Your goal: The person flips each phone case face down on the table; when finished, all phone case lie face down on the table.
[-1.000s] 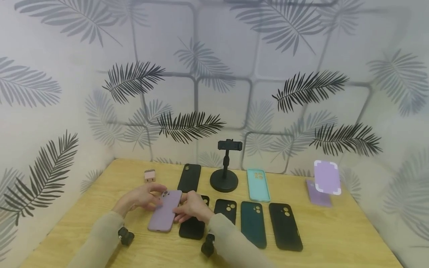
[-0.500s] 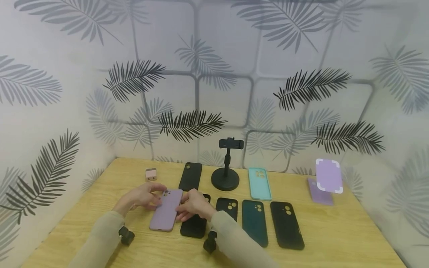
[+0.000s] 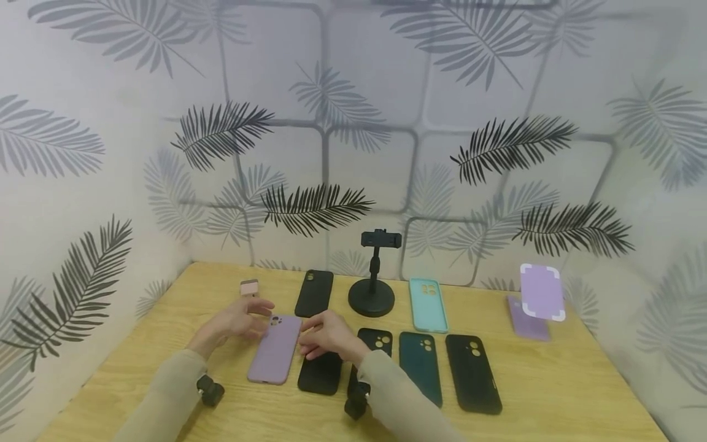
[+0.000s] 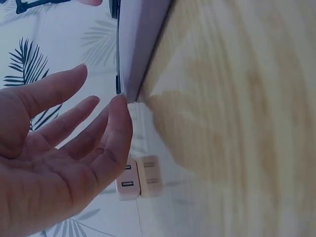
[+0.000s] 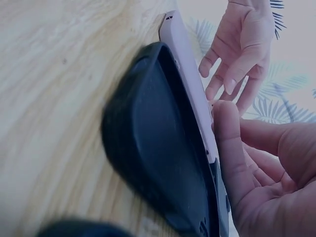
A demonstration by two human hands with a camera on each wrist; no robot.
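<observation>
A purple phone case [image 3: 274,351] lies back up on the table between the two hands; I cannot tell whether a phone sits inside. My left hand [image 3: 236,320], fingers loosely bent, hovers by its upper left side. In the left wrist view, a fingertip of the left hand [image 4: 64,153] is close to the end of the purple case [image 4: 143,37]. My right hand [image 3: 329,336] is off the case's right edge, over a black phone case [image 3: 320,374], holding nothing. The right wrist view has the right hand [image 5: 269,173] beside the black case [image 5: 158,128] and purple case [image 5: 190,84].
Right of the hands lie a black case [image 3: 375,339], a dark teal case [image 3: 418,368] and another black case [image 3: 472,374]. Behind are a pink charger [image 3: 249,287], a black case [image 3: 314,293], a black phone stand [image 3: 372,298], a turquoise case [image 3: 428,307] and a purple stand [image 3: 541,291].
My right hand has let go of the purple case's right edge and moved slightly right. The left hand's fingers have drawn back a little from the case, which lies almost where it was.
</observation>
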